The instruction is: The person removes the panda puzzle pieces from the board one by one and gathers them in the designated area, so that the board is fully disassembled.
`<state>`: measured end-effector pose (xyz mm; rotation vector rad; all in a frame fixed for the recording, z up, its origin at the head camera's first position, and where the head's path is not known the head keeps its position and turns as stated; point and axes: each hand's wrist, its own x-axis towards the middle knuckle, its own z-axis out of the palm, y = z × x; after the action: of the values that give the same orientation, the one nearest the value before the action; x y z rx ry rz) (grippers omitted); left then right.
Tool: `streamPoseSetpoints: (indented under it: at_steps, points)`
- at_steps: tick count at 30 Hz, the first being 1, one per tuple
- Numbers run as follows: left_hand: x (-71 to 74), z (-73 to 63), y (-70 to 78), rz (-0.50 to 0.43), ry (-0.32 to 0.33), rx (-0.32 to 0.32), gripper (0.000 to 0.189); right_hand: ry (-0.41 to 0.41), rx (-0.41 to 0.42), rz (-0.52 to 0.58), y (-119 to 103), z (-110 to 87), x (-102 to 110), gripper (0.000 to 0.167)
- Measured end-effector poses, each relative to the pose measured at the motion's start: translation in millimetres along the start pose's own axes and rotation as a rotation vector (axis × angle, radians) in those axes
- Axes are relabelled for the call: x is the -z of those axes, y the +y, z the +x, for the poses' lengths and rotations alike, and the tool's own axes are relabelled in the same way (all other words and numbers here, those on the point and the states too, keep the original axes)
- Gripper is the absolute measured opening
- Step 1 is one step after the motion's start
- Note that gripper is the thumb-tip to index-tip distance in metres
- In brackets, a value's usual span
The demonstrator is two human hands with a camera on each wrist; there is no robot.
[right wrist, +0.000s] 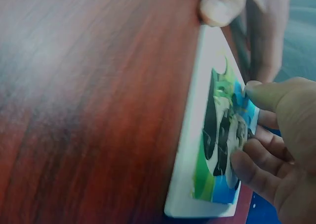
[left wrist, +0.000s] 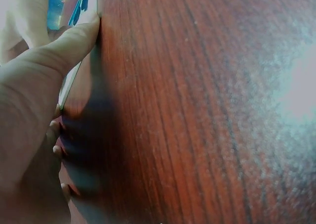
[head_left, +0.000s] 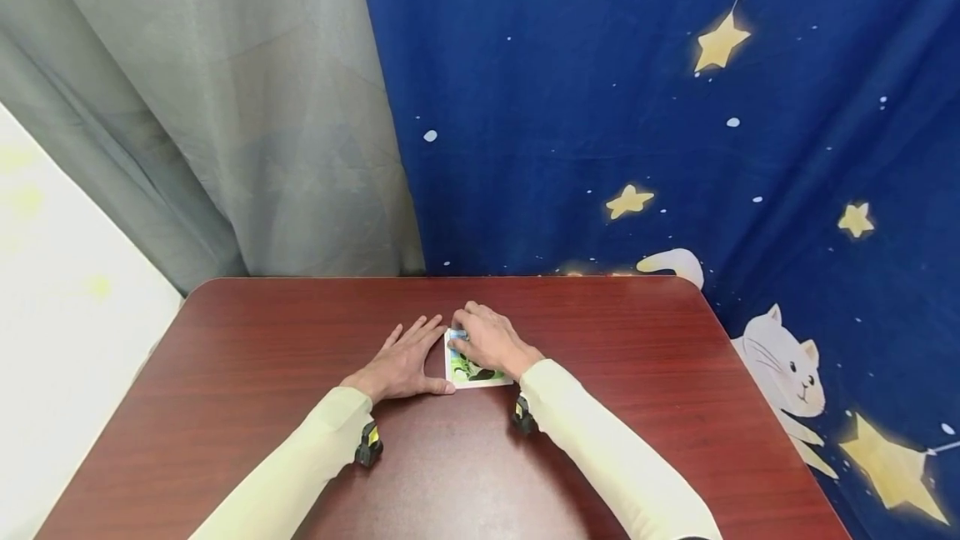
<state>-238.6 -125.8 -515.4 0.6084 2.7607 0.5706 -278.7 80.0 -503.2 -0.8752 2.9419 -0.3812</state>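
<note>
A small square picture board (head_left: 461,373) with a white border lies flat on the table; its printed picture (right wrist: 219,130) shows a black-and-white panda on green and blue, crossed by fine puzzle-like lines. My left hand (head_left: 405,362) rests palm down at the board's left side, fingers spread, its thumb (left wrist: 79,38) touching the near left corner. Over the board, my right hand (head_left: 491,342) has bent fingers, with the thumb and fingertips (right wrist: 242,164) at the blue upper part of the picture. Whether a loose piece is between them is hidden.
The dark red wooden table (head_left: 600,407) has rounded far corners. Behind it hang a grey curtain (head_left: 300,107) and a blue curtain (head_left: 540,107) with stars and a white cat. A small black device (head_left: 368,445) is strapped at each wrist.
</note>
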Motion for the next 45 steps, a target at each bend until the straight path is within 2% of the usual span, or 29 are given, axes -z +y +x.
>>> streamPoseSetpoints:
  at_steps: [8,15,19,23,30,35,45]
  points:
    - [1.9,0.6,2.9,-0.003,0.008,-0.003,0.11,0.013,-0.026,-0.012,-2,0.6,2,0.026]
    - [3.4,1.1,4.0,-0.003,0.009,-0.009,0.111,0.026,0.008,-0.01,-2,0.8,6,0.019]
    - [3.1,1.4,4.6,0.002,-0.001,-0.008,0.11,0.01,0.013,0.073,1,-1.2,8,0.014]
    - [1.6,1.7,5.0,-0.004,0.002,-0.009,0.11,-0.002,0.021,0.217,6,-3.9,9,0.013]
    - [-0.4,2.2,6.0,-0.018,0.003,0.004,0.11,0.053,-0.037,0.451,18,-10.7,16,0.009]
    - [2.1,-0.4,6.4,-0.02,-0.002,0.005,0.11,0.073,-0.064,0.498,31,-21.7,30,0.005]
    - [2.6,0.4,2.5,-0.013,0.007,-0.003,0.111,0.097,-0.133,0.506,68,-45.7,45,0.004]
